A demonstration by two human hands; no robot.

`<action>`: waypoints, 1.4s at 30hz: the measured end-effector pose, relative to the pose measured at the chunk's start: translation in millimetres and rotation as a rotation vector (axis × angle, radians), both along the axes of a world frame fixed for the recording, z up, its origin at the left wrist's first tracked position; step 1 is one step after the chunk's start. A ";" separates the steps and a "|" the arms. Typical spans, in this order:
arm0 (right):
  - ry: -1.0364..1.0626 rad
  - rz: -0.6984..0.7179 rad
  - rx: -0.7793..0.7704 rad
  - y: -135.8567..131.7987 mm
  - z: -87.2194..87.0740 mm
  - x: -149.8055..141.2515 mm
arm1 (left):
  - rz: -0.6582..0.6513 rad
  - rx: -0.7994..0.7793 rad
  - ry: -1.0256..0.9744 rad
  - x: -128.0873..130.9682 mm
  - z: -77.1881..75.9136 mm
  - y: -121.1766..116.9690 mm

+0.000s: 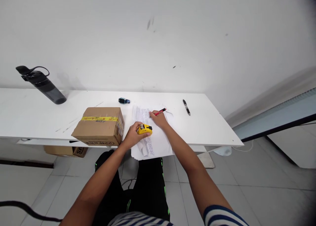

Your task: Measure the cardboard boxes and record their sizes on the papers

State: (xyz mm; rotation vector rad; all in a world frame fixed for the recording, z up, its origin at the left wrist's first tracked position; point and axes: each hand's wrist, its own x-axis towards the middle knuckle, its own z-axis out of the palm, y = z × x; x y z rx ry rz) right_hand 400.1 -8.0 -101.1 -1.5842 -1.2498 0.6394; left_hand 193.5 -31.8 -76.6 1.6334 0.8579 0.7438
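With the stack of papers [163,147] taken as the clock's centre and twelve o'clock toward the wall [192,41], a dark bottle [50,91] is seen at ten o'clock, set on the white table [209,127]. Below the table's near edge, between eight and nine, part of a lower carton [61,150] is shown. At nine, just beside the papers, a cardboard box [96,130] sealed with yellow tape is placed. Near eleven, a watch [123,101] is laid. By the left hand [132,134], half-curled, a yellow tape measure [145,129] is gripped between thumb and fingers over the papers' left part; whether the papers are touched by it cannot be told. Beneath it, a closely written strip is seen. By the right hand [159,118], its fingers drawn together, a red pen [161,111] is held over the papers' far part, its upper end pointed toward two o'clock. Farther out, at two, a black pen [186,107] is left lying on the table.
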 end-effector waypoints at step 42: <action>-0.080 -0.091 0.056 -4.5 2.5 -1.7 | -0.011 0.007 -0.044 -0.1 -15.7 6.4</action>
